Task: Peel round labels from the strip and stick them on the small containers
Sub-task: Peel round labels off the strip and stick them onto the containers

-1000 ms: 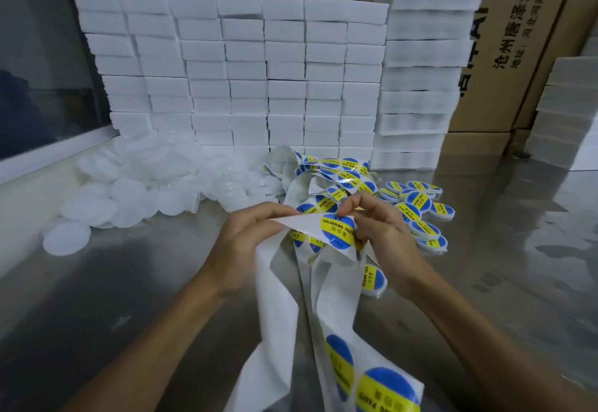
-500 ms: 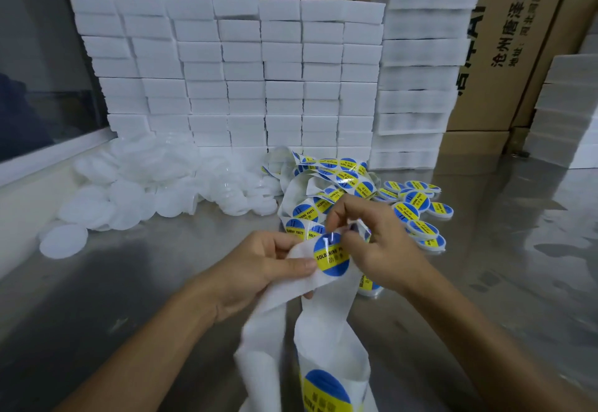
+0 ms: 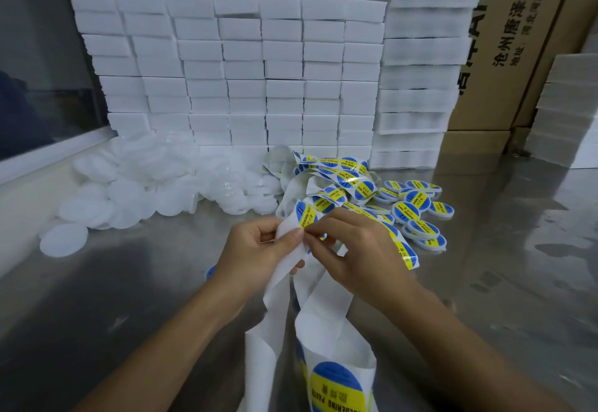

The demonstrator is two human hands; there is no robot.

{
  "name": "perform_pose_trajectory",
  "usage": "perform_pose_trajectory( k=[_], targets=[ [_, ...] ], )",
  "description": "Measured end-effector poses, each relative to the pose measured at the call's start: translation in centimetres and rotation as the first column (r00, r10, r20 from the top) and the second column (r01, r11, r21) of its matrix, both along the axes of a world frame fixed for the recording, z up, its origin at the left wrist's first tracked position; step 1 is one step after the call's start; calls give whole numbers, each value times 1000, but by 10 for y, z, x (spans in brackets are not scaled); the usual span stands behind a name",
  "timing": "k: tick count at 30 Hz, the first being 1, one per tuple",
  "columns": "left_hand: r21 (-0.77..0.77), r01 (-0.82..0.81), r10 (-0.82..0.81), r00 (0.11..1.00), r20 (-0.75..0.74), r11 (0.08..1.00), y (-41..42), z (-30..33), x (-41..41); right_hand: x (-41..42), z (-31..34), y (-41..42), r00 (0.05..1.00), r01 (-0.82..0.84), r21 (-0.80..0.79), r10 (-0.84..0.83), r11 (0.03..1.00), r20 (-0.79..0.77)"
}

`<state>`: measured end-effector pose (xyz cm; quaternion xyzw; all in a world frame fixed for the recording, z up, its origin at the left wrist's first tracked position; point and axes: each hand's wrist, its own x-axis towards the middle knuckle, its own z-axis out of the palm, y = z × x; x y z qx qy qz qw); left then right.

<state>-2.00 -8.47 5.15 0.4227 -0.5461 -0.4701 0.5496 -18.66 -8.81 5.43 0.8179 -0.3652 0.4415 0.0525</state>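
Note:
A white backing strip [image 3: 323, 311] with round blue-and-yellow labels loops from the table down toward me. My left hand [image 3: 255, 249] grips the strip with thumb on top. My right hand [image 3: 352, 249] pinches the edge of one round label [image 3: 304, 214] at the strip's bend, right against my left thumb. Plain white small containers [image 3: 155, 191] lie heaped at the left. Labelled containers [image 3: 417, 211] lie in a pile just right of my hands. More strip with labels [image 3: 343, 175] is bunched behind my hands.
Stacks of white foam blocks [image 3: 246, 71] form a wall at the back, with taller white stacks [image 3: 420, 65] to the right. Cardboard boxes [image 3: 504, 39] stand behind. The metal table [image 3: 129, 298] has bare surface at front left and right.
Both hands have drawn the strip along and shifted slightly. The label faced me flat half a second ago; now it curls over the strip's bend with my right fingers at its edge.

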Motion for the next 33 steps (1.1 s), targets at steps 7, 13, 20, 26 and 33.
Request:
perform_pose_trajectory(
  k=[7, 13, 20, 26, 33],
  targets=[
    [-93, -17, 33, 985, 167, 995, -1, -10, -2, 6, -7, -1, 985, 112, -91, -123, 990, -120],
    [-102, 0, 18, 985, 174, 995, -2, -9, -2, 8, -10, -2, 990, 143, -43, -143, 989, 17],
    [-64, -156, 165, 971, 171, 986, -8, -6, 8, -5, -4, -13, 812, -36, 448, -235, 893, 534],
    [-157, -476, 426, 532, 732, 865, -17, -5, 32, -17, 3, -20, 563, -235, 573, -370, 785, 739],
    [121, -359, 182, 701, 689, 926, -14, 1, 31, -14, 4, -18, 548, -263, 567, -362, 781, 754]
  ],
)
